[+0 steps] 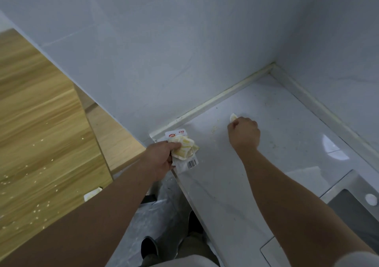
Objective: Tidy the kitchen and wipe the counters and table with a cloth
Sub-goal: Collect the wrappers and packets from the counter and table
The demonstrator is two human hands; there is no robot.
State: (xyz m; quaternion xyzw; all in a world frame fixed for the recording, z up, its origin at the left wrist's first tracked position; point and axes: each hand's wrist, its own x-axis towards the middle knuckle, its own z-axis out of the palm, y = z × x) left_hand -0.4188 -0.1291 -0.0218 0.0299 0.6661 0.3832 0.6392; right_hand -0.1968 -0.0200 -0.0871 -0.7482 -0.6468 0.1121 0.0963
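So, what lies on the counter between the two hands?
In the head view, mostly bare counter between the left hand, holding crumpled wrappers, and the right hand; only a few crumbs.

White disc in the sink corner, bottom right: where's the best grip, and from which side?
Judging by this blurry view, the white disc lies flat and low near the sink rim. A pinch across its round edge, coming straight down from above, looks best; the rim blocks a sideways approach. Both hands are busy: the left hand holds crumpled wrappers, the right hand a scrap.
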